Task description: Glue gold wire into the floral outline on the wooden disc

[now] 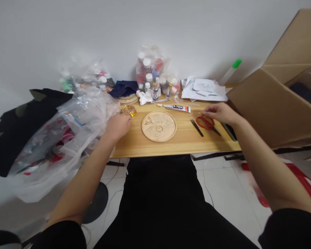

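Observation:
My left hand (pixel 118 126) is closed at the left end of the table, right beside a spool of gold wire (pixel 129 110). Its fingertips are turned away, so what they grip cannot be made out. Over the red-handled scissors (pixel 206 122), my right hand (pixel 219 112) pinches with thumb and forefinger; a faint thin golden line shows at the fingertips, too small to name. Between both hands lies a round wooden plate (pixel 159 126) with a drawn or engraved design. Black tweezers (pixel 197 128) rest between plate and scissors. Behind the plate lies a B-7000 glue tube (pixel 176 108).
Bagged bottles (pixel 148 71), small corked bottles (pixel 154 92) and papers (pixel 204 89) line the wall. Plastic bags (pixel 77 135) crowd the left side. An open cardboard box (pixel 272 103) stands at the right, near a dark flat object (pixel 230 132).

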{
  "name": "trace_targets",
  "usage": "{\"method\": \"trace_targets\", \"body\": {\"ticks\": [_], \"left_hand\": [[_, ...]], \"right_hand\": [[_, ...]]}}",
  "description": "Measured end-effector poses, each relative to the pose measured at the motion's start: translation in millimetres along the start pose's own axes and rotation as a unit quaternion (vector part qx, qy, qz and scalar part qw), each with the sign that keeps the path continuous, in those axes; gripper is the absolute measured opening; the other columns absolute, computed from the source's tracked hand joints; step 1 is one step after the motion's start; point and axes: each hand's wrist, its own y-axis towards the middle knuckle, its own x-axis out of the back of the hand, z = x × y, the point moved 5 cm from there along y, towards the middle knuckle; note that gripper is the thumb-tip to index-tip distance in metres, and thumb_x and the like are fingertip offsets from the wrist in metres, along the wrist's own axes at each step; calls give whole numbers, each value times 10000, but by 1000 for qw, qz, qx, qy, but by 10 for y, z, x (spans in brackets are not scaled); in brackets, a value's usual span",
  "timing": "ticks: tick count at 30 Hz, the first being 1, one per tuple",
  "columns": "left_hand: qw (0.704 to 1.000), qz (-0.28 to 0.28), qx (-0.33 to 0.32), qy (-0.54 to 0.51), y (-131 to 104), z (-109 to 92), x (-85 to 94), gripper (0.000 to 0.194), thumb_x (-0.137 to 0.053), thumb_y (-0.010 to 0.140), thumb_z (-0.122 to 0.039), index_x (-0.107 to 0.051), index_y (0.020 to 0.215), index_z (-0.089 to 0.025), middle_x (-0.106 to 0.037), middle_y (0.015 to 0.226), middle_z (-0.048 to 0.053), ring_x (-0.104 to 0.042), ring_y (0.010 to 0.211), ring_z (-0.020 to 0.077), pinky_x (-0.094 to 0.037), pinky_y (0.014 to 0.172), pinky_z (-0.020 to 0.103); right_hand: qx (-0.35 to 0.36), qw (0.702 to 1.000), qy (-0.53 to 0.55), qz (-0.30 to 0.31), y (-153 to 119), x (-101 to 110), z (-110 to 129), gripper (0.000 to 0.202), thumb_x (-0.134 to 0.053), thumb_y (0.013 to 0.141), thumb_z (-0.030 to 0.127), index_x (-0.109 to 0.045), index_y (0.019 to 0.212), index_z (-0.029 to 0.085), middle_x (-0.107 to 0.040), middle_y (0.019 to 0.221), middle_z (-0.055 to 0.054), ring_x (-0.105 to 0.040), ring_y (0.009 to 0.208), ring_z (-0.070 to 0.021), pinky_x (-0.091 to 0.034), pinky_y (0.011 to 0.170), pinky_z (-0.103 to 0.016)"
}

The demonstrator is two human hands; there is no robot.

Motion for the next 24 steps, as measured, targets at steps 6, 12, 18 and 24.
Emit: {"method": "trace_targets", "body": {"ticks": [6, 12, 18, 24], "left_hand": [[1000, 8, 3, 17, 165, 4, -63, 347, -376, 952, -214, -707, 1039, -156, -728, 1115, 170, -688, 1026, 311, -515, 814, 368], [1000, 21, -1, 23, 223, -37, -9, 343, -382, 962, -217, -718, 1000, -158, -744, 1057, 153, -704, 976, 314, -514, 763, 363], [1000, 5, 5, 24, 214, -92, 32, 328, -404, 941, -190, -728, 893, -171, -748, 908, 136, -709, 877, 302, -492, 697, 354], [999, -41, -7, -15, 215, -141, -70, 303, -437, 938, -188, -734, 876, -191, -741, 946, 115, -683, 914, 283, -506, 773, 379]], "right_hand": [[14, 999, -20, -48, 157, -46, -124, 533, -656, 669, 728, -702, 697, 198, -692, 677, -63, -588, 629, -193, -432, 570, -317], [12, 998, -37, -43, 197, -10, -202, 510, -631, 701, 697, -730, 783, 203, -712, 739, -77, -576, 600, -186, -478, 608, -358], [14, 997, -68, -27, 161, 105, -194, 434, -617, 748, 612, -740, 817, 202, -720, 781, -99, -607, 638, -224, -484, 634, -399], [52, 995, -89, -15, 174, -3, -72, 267, -599, 808, 448, -742, 919, 251, -728, 904, -82, -665, 812, -277, -518, 734, -419]]}}
